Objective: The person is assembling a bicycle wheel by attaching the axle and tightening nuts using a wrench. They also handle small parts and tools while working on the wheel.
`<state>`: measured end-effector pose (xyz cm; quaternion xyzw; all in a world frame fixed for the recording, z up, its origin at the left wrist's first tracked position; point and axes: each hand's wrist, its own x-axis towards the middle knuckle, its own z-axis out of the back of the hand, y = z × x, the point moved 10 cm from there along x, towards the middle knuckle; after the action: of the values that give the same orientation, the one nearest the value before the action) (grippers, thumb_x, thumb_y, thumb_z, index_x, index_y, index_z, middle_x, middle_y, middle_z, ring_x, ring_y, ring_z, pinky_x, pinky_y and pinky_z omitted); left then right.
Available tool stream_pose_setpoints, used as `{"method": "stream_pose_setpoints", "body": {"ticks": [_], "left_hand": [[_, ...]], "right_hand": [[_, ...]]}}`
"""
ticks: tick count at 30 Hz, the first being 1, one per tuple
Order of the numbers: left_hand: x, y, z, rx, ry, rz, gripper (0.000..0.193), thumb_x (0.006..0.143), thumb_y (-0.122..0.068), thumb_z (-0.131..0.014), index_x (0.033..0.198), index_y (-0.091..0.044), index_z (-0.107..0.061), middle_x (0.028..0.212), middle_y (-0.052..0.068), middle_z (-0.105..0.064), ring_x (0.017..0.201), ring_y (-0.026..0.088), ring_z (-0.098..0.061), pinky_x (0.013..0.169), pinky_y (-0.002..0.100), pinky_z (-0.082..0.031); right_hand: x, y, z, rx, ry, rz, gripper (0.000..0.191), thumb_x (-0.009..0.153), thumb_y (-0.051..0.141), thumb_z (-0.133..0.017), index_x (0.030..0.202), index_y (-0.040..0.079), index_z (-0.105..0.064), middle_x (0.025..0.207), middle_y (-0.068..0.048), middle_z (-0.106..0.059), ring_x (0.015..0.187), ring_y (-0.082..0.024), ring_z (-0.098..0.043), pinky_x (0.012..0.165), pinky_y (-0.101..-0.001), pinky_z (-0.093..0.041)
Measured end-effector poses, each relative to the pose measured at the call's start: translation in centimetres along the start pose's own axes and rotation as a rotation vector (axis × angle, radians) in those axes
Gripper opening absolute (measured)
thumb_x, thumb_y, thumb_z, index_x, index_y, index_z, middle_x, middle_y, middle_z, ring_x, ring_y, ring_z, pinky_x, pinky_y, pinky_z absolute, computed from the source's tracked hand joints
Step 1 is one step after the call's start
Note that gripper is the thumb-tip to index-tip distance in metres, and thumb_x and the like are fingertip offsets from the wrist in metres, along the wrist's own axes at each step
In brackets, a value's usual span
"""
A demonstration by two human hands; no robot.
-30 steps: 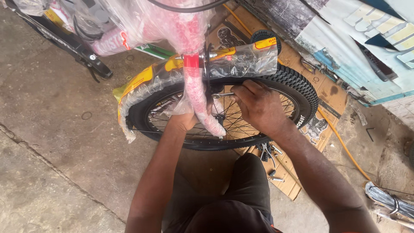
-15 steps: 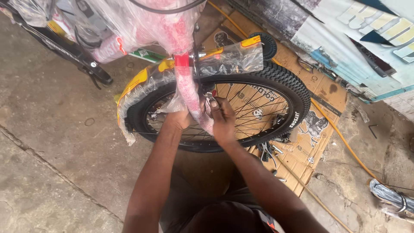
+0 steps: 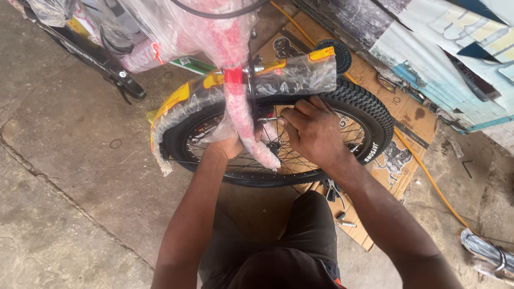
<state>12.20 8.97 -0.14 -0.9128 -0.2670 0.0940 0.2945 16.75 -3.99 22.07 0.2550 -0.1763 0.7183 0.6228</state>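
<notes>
A small bicycle wheel [image 3: 369,115] with a knobby black tyre and thin spokes stands in a red fork [image 3: 243,118] wrapped in clear plastic. Over it sits a yellow mudguard [image 3: 182,99], also in plastic wrap. My left hand [image 3: 227,144] is behind the fork leg and grips it low, near the hub; its fingers are partly hidden. My right hand [image 3: 313,131] is closed on a thin metal tool [image 3: 267,120] whose tip points at the hub by the fork end.
Flattened cardboard [image 3: 407,134] lies under the wheel, with pliers [image 3: 332,190] and small bolts on it. A yellow hose [image 3: 428,176] runs across it. Another plastic-wrapped bicycle [image 3: 96,48] stands at top left. Painted boards [image 3: 450,59] lean at top right. Cable coil [image 3: 490,254] lies at bottom right.
My right hand went from the tyre's right side to the hub, then shifted slightly right with the tool. The left hand stayed on the fork leg.
</notes>
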Motion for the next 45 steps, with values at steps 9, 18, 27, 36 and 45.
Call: {"method": "stream_pose_setpoints", "body": {"ticks": [9, 18, 27, 36, 45], "left_hand": [[-0.7, -0.2, -1.5, 0.004, 0.035, -0.034, 0.029, 0.103, -0.038, -0.062, 0.102, -0.010, -0.055, 0.076, 0.008, -0.057, 0.067, 0.024, -0.059, 0.064, 0.040, -0.050], [-1.1, -0.2, -1.3, -0.038, 0.024, -0.066, 0.026, 0.101, -0.034, -0.066, 0.106, -0.011, -0.055, 0.080, 0.007, -0.058, 0.069, 0.023, -0.060, 0.062, 0.039, -0.050], [-0.5, -1.1, -1.4, 0.049, -0.012, -0.102, 0.021, 0.101, -0.027, -0.068, 0.107, -0.012, -0.055, 0.078, 0.005, -0.055, 0.063, 0.020, -0.058, 0.055, 0.036, -0.050], [-0.6, -0.9, -0.8, -0.047, -0.144, -0.012, 0.014, 0.099, -0.026, -0.060, 0.105, -0.014, -0.056, 0.080, 0.004, -0.058, 0.064, 0.021, -0.059, 0.056, 0.039, -0.048], [0.1, -0.9, -1.4, -0.042, 0.007, -0.080, 0.024, 0.103, -0.034, -0.061, 0.102, -0.012, -0.054, 0.077, 0.006, -0.055, 0.063, 0.023, -0.058, 0.057, 0.039, -0.048]], "right_hand": [[1.2, 0.9, 0.9, -0.139, 0.106, -0.002, 0.011, 0.088, 0.014, -0.076, 0.083, 0.008, -0.068, 0.079, -0.004, -0.060, 0.078, -0.026, -0.062, 0.070, -0.0428, -0.052], [-1.8, -2.1, -1.7, 0.183, 0.091, -0.066, 0.010, 0.097, 0.013, -0.071, 0.095, 0.005, -0.066, 0.081, -0.009, -0.066, 0.071, -0.032, -0.067, 0.062, -0.0447, -0.051], [-8.2, -3.5, -8.5, 0.645, -0.495, -0.524, 0.008, 0.108, 0.007, -0.061, 0.103, 0.002, -0.065, 0.085, -0.008, -0.059, 0.073, -0.020, -0.054, 0.067, -0.0352, -0.044], [-2.4, -2.9, -1.9, 0.131, -0.017, -0.062, 0.004, 0.096, 0.008, -0.073, 0.097, 0.005, -0.070, 0.080, -0.007, -0.061, 0.068, -0.023, -0.059, 0.056, -0.0398, -0.045], [2.6, 0.2, -1.0, -0.152, 0.258, 0.129, 0.008, 0.084, 0.011, -0.070, 0.083, 0.009, -0.063, 0.077, -0.006, -0.060, 0.073, -0.027, -0.066, 0.062, -0.0429, -0.053]]}}
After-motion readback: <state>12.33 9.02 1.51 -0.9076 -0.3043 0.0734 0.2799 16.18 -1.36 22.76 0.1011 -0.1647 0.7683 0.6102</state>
